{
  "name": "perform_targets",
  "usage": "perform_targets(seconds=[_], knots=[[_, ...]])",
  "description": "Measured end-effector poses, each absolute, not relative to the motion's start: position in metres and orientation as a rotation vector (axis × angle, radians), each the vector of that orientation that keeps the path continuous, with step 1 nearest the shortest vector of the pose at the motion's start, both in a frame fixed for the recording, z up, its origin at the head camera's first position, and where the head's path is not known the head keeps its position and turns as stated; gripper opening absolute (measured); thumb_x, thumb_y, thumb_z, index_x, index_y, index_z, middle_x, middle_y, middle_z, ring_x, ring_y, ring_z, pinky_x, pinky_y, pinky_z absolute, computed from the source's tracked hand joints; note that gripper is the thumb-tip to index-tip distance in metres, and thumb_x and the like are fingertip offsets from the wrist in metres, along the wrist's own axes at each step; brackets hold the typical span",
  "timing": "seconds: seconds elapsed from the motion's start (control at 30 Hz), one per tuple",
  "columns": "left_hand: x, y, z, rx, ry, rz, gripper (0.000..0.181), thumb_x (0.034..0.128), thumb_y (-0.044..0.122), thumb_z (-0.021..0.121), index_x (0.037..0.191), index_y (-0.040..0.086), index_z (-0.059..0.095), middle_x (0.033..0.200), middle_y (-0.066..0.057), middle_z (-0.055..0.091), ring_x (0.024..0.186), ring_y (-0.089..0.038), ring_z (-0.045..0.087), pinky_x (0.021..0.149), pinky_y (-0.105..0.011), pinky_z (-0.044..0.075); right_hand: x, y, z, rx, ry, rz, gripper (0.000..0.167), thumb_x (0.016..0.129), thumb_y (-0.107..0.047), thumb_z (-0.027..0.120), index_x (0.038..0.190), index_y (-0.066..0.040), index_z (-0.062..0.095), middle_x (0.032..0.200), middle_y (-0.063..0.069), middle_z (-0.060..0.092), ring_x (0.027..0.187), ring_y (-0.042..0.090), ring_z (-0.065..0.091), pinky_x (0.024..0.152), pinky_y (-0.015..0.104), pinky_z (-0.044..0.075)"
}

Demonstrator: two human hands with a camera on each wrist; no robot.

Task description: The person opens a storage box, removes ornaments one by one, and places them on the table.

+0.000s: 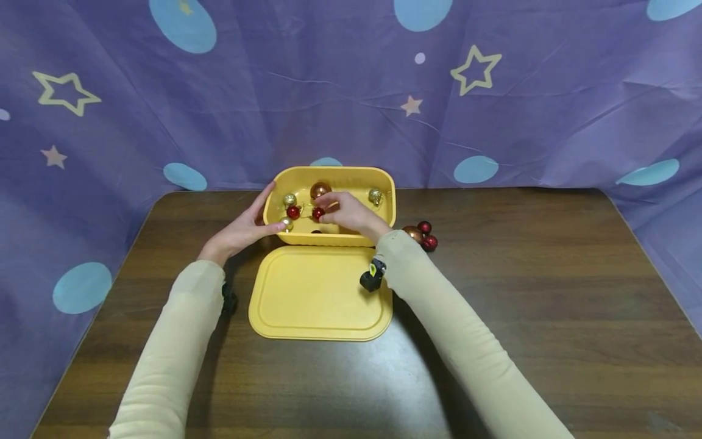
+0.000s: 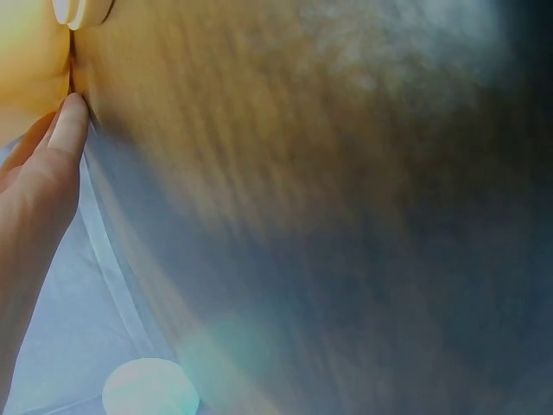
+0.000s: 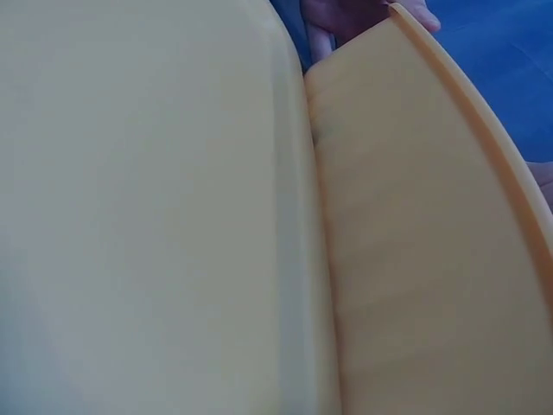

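Brown tabletop (image 1: 548, 292) holds our yellow box (image 1: 351, 239), lid (image 1: 318, 292) already off — some baubles (image 1: 375, 196) inside, others beside. Our left hand (image 1: 244, 235) grips its end; our right hand (image 1: 353, 213) touches a red bauble (image 1: 317, 213) within — pinch unclear.

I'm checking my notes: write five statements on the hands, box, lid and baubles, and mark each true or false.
The left hand holds the left end of the yellow box. True.
The right hand has a red bauble at its fingertips. True.
The lid covers the box. False: it lies in front, on the table.
A gold bauble lies in the box's right end. True.
Every bauble is inside the box. False: red baubles lie to its right.
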State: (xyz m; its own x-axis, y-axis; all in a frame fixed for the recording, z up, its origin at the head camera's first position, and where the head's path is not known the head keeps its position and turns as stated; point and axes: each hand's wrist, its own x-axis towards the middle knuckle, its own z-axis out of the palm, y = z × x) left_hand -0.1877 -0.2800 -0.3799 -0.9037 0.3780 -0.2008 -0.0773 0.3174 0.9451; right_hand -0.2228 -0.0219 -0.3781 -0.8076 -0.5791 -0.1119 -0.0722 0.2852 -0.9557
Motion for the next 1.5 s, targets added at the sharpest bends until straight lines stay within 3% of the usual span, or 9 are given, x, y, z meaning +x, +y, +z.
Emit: perform_targets(seconds=[0.2,0.57,0.67,1.07,1.23,1.5], knots=[[-0.188,-0.280,-0.382,0.249,2.208,1.614,0.095,0.0935,0.011,0.065,0.155,0.037,-0.002,0.160,-0.003,-0.001,0.139,-0.030,0.027,0.107,-0.042,0.030,-0.224,-0.022,-0.380,-0.636,2.162,-1.425,0.043,0.089,0.001,0.065,0.131,0.005,0.056,0.129,0.017,0.057,0.115,0.029,0.054,0.094,0.031,0.044],[-0.185,-0.278,-0.380,0.259,2.180,1.614,0.094,0.0952,0.007,0.061,0.154,0.038,-0.006,0.160,-0.006,-0.004,0.138,-0.034,0.026,0.106,-0.039,0.033,-0.223,-0.022,-0.382,-0.657,2.120,-1.403,0.030,0.088,0.001,0.066,0.118,0.002,0.060,0.120,0.016,0.059,0.114,0.027,0.053,0.087,0.029,0.047],[-0.185,-0.278,-0.381,0.259,2.190,1.610,0.094,0.0950,0.007,0.061,0.154,0.037,-0.006,0.161,-0.005,-0.004,0.138,-0.033,0.026,0.108,-0.041,0.030,-0.223,-0.023,-0.382,-0.652,2.088,-1.418,0.026,0.089,0.002,0.065,0.114,0.002,0.061,0.115,0.017,0.060,0.109,0.026,0.055,0.083,0.028,0.048],[-0.186,-0.279,-0.379,0.281,2.175,1.631,0.093,0.0955,0.006,0.060,0.155,0.036,-0.004,0.160,-0.009,0.001,0.139,-0.033,0.025,0.106,-0.034,0.033,-0.223,-0.023,-0.380,-0.509,2.038,-1.613,0.020,0.084,0.007,0.067,0.098,0.001,0.054,0.095,0.013,0.054,0.079,0.020,0.055,0.071,0.033,0.051],[-0.186,-0.279,-0.379,0.284,2.155,1.647,0.093,0.0957,0.006,0.060,0.155,0.036,-0.005,0.160,-0.012,0.003,0.138,-0.035,0.027,0.099,-0.025,0.039,-0.223,-0.023,-0.379,-0.494,2.048,-1.689,0.023,0.085,0.008,0.067,0.102,0.001,0.054,0.101,0.014,0.055,0.087,0.024,0.056,0.073,0.040,0.053],[-0.186,-0.279,-0.381,0.272,2.160,1.649,0.093,0.0952,0.005,0.060,0.155,0.036,-0.003,0.160,-0.012,0.002,0.138,-0.035,0.027,0.099,-0.026,0.039,-0.220,-0.013,-0.367,-0.580,2.102,-1.724,0.027,0.089,0.003,0.064,0.114,0.000,0.056,0.111,0.015,0.060,0.100,0.027,0.060,0.087,0.032,0.048]])
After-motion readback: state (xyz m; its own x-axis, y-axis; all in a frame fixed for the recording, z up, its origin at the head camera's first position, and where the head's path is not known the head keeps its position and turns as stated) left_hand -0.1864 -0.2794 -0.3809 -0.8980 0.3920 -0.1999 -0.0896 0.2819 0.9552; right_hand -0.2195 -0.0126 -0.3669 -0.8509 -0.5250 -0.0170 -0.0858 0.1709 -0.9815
